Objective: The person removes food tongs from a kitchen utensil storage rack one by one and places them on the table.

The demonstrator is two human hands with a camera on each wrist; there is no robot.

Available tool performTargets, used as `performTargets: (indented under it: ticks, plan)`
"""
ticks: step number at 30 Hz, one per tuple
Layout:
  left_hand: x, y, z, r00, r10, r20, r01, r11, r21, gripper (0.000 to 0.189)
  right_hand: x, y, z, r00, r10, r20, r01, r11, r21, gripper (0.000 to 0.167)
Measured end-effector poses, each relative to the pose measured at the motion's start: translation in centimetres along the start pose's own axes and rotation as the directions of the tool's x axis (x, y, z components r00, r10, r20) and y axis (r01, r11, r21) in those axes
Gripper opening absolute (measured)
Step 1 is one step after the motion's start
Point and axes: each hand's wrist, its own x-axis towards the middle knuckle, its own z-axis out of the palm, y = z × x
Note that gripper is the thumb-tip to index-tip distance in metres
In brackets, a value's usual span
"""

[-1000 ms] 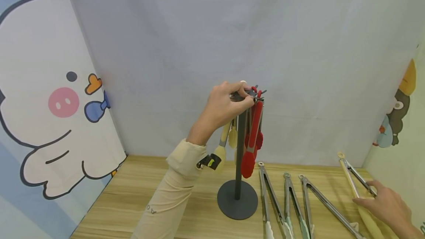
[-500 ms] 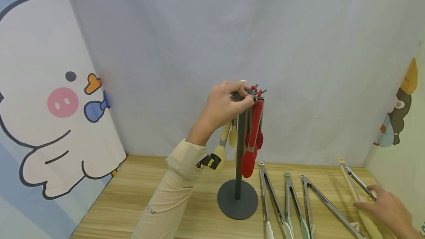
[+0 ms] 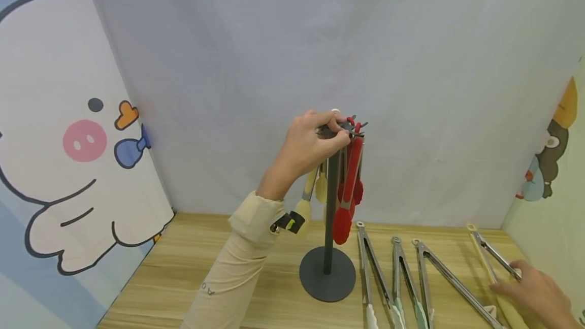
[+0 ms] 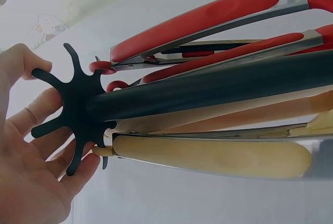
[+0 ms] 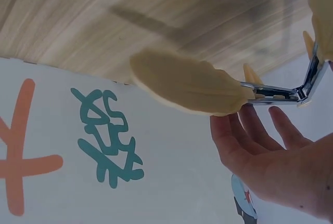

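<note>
My left hand (image 3: 305, 143) pinches the hooked top of a dark utensil stand (image 3: 328, 237). In the left wrist view, its fingers lie around the star-shaped hook head (image 4: 77, 102). Red tongs (image 3: 343, 225) and pale yellow tongs (image 3: 302, 209) hang from the hooks, partly behind the post. At far right, my right hand (image 3: 539, 291) grips another pair of pale yellow tongs (image 3: 507, 311), their two arms spread apart and the ring end pointing away. The right wrist view shows my fingers under one yellow scalloped tip (image 5: 182, 81), with a shadow on the table below.
Between the stand's round base (image 3: 327, 286) and my right hand lie several steel tongs: white-tipped tongs (image 3: 365, 268), green-tipped tongs (image 3: 396, 268) and wide-spread tongs (image 3: 450, 281). A pale cloth wall (image 3: 411, 90) rises along the wooden table's back edge (image 3: 205, 222).
The yellow tongs' ring end has dropped nearer to me, and my right hand has shifted slightly right and down. My left hand keeps its hold on the stand.
</note>
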Motion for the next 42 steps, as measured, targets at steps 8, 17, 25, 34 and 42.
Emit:
performTargets:
  ticks: [8,17,25,34,42]
  plan:
    - [-0.2,0.1,0.0,1.000,-0.022,-0.004,0.022,1.000,-0.003,0.016,-0.1,0.7,0.3,1.000,0.010,0.029,-0.011,1.000,0.025,0.098]
    - [-0.2,0.4,0.2,0.999,-0.033,0.009,0.034,0.999,-0.019,0.015,-0.1,1.3,0.8,0.994,0.054,0.091,-0.057,0.998,0.024,0.108]
    - [-0.3,0.5,0.4,0.999,-0.040,0.005,0.040,0.999,-0.027,0.014,-0.1,1.8,0.7,0.996,0.051,0.079,-0.052,0.999,0.010,0.109]
    - [0.0,0.8,0.7,0.999,-0.039,0.018,0.039,0.999,-0.028,0.015,-0.3,1.6,0.7,0.994,0.053,0.091,-0.053,0.999,-0.004,0.111]
    - [0.2,0.8,1.0,0.999,-0.036,0.020,0.036,0.999,-0.016,0.014,-0.2,2.1,0.8,0.994,0.004,0.107,-0.002,1.000,-0.014,0.107]
